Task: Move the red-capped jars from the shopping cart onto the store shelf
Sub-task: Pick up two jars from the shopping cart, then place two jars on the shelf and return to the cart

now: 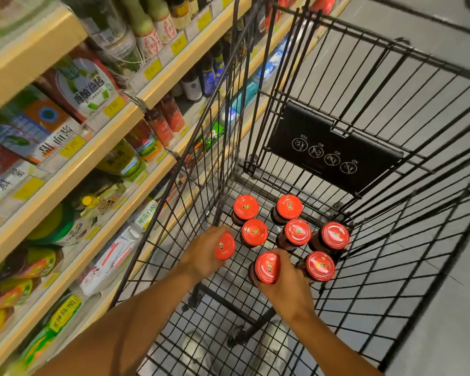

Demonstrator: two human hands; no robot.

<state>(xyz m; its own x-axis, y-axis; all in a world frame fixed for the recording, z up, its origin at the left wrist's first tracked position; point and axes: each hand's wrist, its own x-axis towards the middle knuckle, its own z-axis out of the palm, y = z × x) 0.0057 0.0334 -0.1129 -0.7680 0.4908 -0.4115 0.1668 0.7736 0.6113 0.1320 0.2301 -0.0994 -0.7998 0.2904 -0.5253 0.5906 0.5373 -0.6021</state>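
Both arms reach down into the shopping cart (364,109), which stands in the centre and right of the frame with its left wall close against the store shelf (65,169).

The left hand (204,256) is curled round a red-capped jar (224,246) at lower centre. The cap tilts toward the camera, which suggests this jar is tipped or lifted off the wire floor; whether it has cleared the floor cannot be told.

The right hand (285,283) wraps the body of a second jar (267,267) just below its cap, fingers closed round the glass. This cap also faces the camera at a slant.

Six further jars stand upright in the far left corner of the basket, caps up, grouped close together; the nearest (320,266) sits just beside the right hand. Standing packed in the corner, they likely brace one another against rolling.

Judgement: one jar per hand halves the trips. The grip on the body rather than the cap appears sound, as a cap-only hold could slip. The shelf tiers, at the left of the frame, are crowded with sauces and packets; the destination gap is not identifiable.
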